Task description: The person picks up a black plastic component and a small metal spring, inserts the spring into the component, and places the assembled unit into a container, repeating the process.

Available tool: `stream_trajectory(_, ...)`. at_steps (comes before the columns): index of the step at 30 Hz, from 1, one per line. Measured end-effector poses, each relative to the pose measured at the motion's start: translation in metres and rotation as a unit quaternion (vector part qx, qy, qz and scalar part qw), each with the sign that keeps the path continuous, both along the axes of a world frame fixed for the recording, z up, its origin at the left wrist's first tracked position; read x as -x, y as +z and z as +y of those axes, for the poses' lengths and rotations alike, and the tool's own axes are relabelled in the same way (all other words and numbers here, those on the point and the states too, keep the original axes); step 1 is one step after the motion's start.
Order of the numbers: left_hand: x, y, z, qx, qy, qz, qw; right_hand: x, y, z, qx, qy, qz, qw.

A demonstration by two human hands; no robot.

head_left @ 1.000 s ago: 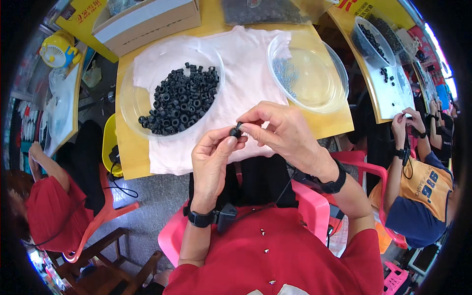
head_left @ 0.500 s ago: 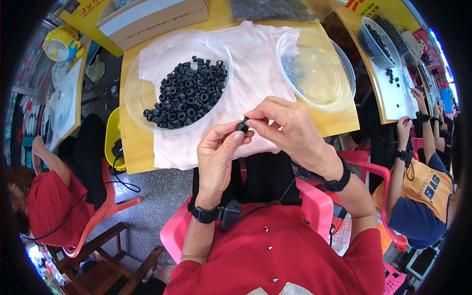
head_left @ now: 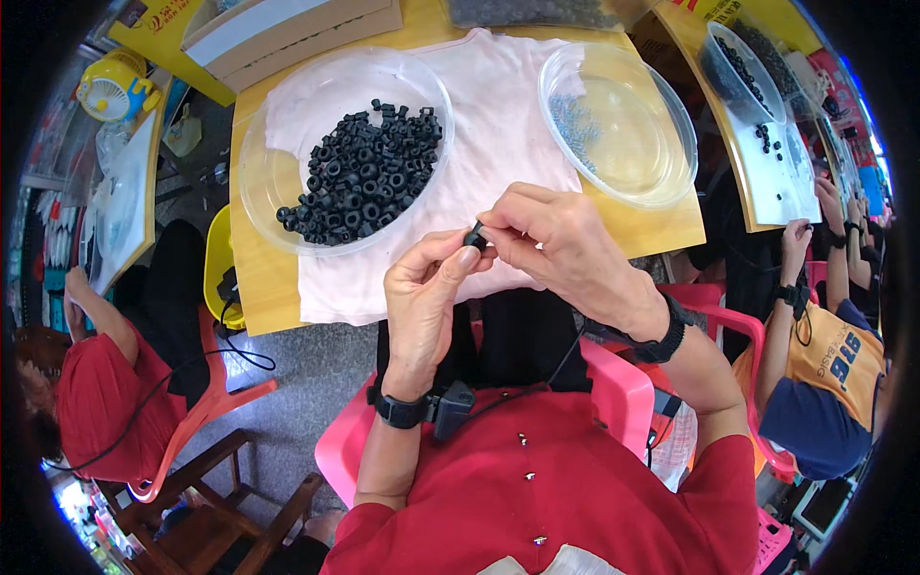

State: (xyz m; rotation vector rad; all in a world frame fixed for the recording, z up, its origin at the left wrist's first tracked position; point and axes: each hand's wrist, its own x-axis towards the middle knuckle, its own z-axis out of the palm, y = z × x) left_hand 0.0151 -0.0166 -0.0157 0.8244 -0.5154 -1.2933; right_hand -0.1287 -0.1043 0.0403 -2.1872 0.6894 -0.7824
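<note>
Between my two hands, just beyond the table's front edge, is a small round black part [head_left: 473, 240]. My left hand [head_left: 427, 287] pinches it between thumb and fingertips. The thumb and forefinger of my right hand [head_left: 548, 235] close on its upper end; my fingers hide much of it. To the left, a clear round tub [head_left: 259, 182] holds a heap of similar black ring-shaped parts [head_left: 369, 172]. At the right stands another clear round tub [head_left: 661, 144] with tiny clear bluish pieces [head_left: 575, 129] along its left side.
A pink cloth [head_left: 498, 105] covers the middle of the wooden table [head_left: 661, 225]. A cardboard box [head_left: 297, 43] and a bag of dark pieces [head_left: 532, 11] stand at the back. People sit left and right; a yellow bin [head_left: 219, 259] is beside the table.
My right fingers have come down closer onto the black part, which shows less of its upper end now. Both hands stay in nearly the same place.
</note>
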Motion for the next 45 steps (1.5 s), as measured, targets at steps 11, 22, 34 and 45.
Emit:
stream_trajectory(11, -0.002, 0.009, -0.002, -0.017, -0.001, 0.083, 0.996, -0.008, 0.003, 0.004, 0.092, -0.001, 0.034, 0.995)
stream_trajectory(22, -0.009, -0.004, 0.0, -0.029, -0.024, 0.084, 0.996, -0.012, -0.014, 0.014, 0.202, -0.031, 0.007, 0.979)
stream_trajectory(34, -0.006, 0.015, -0.001, 0.012, -0.009, -0.035, 0.999, -0.005, 0.006, 0.016, 0.216, -0.004, 0.047, 0.975)
stream_trajectory(45, 0.0, 0.023, 0.003, -0.033, -0.076, -0.02, 0.996, -0.002, 0.007, 0.007, 0.312, -0.007, 0.175, 0.934)
